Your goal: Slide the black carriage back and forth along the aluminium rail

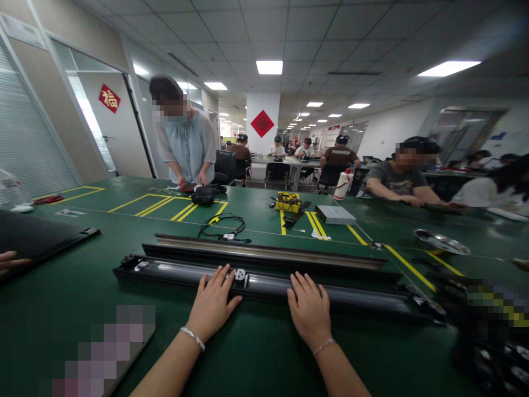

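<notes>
A long black metal rail (264, 284) with a shiny rounded top lies crosswise in front of me on the green table (231, 353). My left hand (214, 302) rests on its near edge, fingers stretched out, beside a small silver-and-black fitting (240, 277) that sits on the rail. My right hand (309, 307) lies flat on the rail farther right, fingers extended. Neither hand is wrapped around anything. Just behind the rail, a second long black channel piece (264, 252) lies parallel to it.
Beyond the rails are a coiled black cable (223, 225), a yellow bundle with cords (289, 202), and a grey box (335, 214). A metal dish (442, 241) stands at right. Another person's hand (12, 262) is at the left edge by a black panel (41, 237). People work across the table.
</notes>
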{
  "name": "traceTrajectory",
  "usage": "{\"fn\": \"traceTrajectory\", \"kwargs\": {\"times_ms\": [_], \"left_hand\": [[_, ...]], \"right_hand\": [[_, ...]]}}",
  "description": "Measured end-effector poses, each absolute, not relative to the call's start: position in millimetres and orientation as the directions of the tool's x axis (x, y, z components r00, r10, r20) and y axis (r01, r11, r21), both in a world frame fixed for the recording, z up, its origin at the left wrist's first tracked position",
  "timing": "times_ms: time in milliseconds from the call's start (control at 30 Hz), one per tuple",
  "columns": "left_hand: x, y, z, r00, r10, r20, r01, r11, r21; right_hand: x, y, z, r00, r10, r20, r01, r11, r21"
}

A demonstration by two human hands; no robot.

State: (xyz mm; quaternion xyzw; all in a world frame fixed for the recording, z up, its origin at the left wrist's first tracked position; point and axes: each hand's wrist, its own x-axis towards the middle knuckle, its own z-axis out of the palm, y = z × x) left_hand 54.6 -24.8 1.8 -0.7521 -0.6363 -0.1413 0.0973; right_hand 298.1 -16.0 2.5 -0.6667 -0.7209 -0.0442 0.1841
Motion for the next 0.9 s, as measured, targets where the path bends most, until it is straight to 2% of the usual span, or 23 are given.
{"fn": "traceTrajectory", "kwargs": {"times_ms": [333, 900], "left_hand": [[53.4, -22.0, -0.2, 0.219, 0.914, 0.341, 0.968, -0.248, 0.044], [57.5, -23.2, 0.4, 0.213, 0.911, 0.352, 0.970, -0.240, 0.035]], "right_hand": [[297.7, -16.8, 4.8, -0.042, 0.951, 0.307, 0.976, 0.104, -0.190], [297.6, -16.5, 4.1, -0.048, 0.950, 0.309, 0.980, 0.105, -0.172]]}}
